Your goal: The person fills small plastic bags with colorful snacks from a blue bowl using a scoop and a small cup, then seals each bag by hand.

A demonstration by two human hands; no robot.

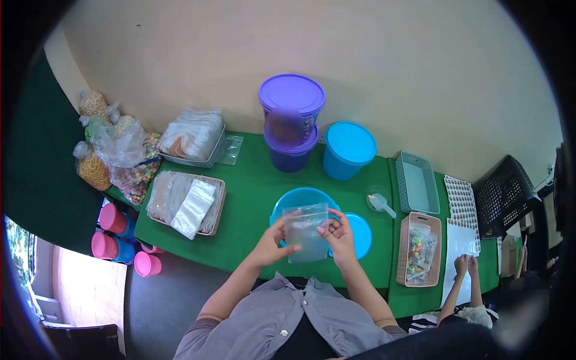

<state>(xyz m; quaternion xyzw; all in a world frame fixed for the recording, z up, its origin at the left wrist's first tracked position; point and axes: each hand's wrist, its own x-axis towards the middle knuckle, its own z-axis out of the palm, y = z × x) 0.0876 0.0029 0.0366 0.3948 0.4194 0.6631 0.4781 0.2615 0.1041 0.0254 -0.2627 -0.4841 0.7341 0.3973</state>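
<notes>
Between my two hands is a clear plastic zip bag (307,240), held upright and looking flat. My left hand (273,241) grips its left side, thumb on the front. On the bag's right side, my right hand (338,239) pinches near the upper edge. Behind the bag stands a blue tub (300,193), its inside mostly hidden by the bag and hands. A round blue lid (360,235) lies on the table just right of my right hand.
A green-covered table (252,198) carries a basket of plastic bags (221,207), purple tubs (292,96), a lidded blue tub (350,150), a bowl with a scoop (384,207) and a basket of filled packets (401,255). Another person's hands (467,264) work at right.
</notes>
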